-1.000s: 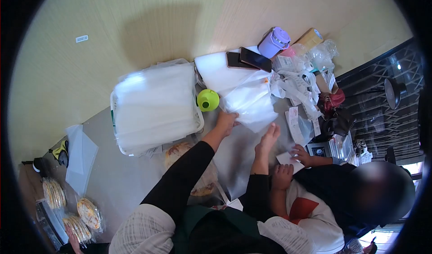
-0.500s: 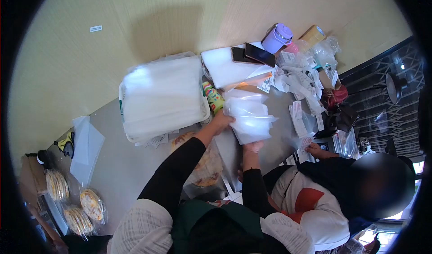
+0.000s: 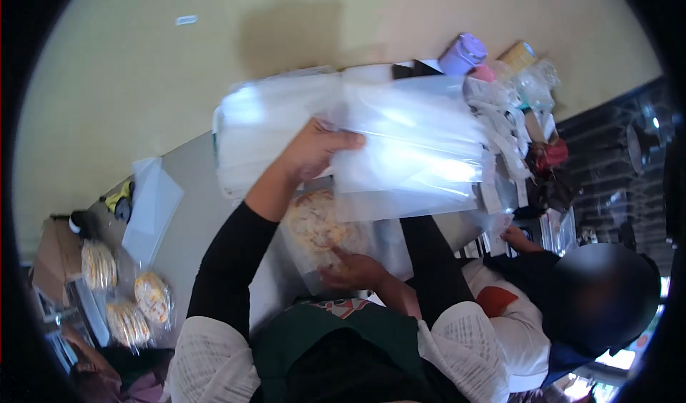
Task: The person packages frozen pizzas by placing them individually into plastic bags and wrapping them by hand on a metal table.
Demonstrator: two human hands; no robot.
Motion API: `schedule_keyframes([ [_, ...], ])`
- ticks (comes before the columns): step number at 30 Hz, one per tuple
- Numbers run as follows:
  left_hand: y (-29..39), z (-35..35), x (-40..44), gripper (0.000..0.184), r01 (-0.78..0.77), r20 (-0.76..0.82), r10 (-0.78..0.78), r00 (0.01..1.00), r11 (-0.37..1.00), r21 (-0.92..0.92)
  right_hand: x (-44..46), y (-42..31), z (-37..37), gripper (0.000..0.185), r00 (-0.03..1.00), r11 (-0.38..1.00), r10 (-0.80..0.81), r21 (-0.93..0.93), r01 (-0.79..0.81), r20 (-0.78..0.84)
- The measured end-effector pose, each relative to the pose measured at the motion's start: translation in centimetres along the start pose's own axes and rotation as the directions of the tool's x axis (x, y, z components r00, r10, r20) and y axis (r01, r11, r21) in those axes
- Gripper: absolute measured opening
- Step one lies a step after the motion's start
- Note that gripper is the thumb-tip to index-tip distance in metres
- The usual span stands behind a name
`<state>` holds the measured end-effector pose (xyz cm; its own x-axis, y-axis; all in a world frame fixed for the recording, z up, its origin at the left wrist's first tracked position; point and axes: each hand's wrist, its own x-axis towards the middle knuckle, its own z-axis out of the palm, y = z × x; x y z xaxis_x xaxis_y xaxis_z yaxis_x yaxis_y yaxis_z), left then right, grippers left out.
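My left hand (image 3: 318, 149) grips the left edge of a stack of clear plastic bags (image 3: 407, 153), thumb on top. The bags are raised and spread out above the table. My right forearm reaches up behind them, and that hand is hidden. Below the bags, a round flat pizza-like bread (image 3: 318, 221) lies on clear plastic. Another person's hand (image 3: 354, 271) reaches in from the right at its lower edge. Behind my left hand is a white tray (image 3: 220, 167) piled with white translucent sheets (image 3: 275, 117).
Packed flatbreads (image 3: 151, 297) and a translucent sheet (image 3: 150, 210) are at the left. A purple flask (image 3: 463, 54), plastic bags (image 3: 536, 85) and paper slips (image 3: 489, 185) crowd the back right. A co-worker (image 3: 522, 331) sits close on my right.
The plastic bags have been lifted and spread out toward the camera. My left hand has risen. The other person's hand has come in over the flatbread, which is now more exposed.
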<state>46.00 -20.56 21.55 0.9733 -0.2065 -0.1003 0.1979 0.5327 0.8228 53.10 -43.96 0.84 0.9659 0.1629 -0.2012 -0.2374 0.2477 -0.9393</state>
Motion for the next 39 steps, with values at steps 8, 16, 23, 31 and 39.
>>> schedule_keyframes([
  [8, 7.4, -11.2, -18.2, 0.034, -0.168, -0.521, 0.293, 0.802, 0.947, 0.273, 5.0, 0.1, 6.4, 0.039, 0.990, 0.738, -0.098, -0.659, 0.143, 0.104],
  [16, 1.6, -23.6, -27.2, 0.041, -0.446, -0.809, 0.379, 0.449, 0.880, 0.165, 4.7, -5.1, 6.0, 0.069, 0.929, 0.197, -0.246, -0.924, 0.327, 0.276],
  [23, -9.8, -27.9, -25.1, 0.054, -0.533, -0.906, 0.353, 0.236, 0.826, 0.183, 2.5, -9.2, 11.3, 0.068, 0.871, -0.033, -0.258, -0.905, 0.424, 0.417],
  [31, -14.0, -24.3, -19.7, 0.057, -0.612, -0.984, 0.004, 0.181, 0.783, -0.109, 2.0, -5.5, 9.9, 0.074, 0.824, 0.022, -0.381, -0.886, 0.463, 0.420],
  [39, -9.9, -26.8, -17.0, 0.042, -0.587, -0.909, -0.200, 0.366, 0.708, -0.392, 2.2, -4.8, 9.5, 0.082, 0.838, 0.135, -0.424, -0.891, 0.434, 0.344],
])
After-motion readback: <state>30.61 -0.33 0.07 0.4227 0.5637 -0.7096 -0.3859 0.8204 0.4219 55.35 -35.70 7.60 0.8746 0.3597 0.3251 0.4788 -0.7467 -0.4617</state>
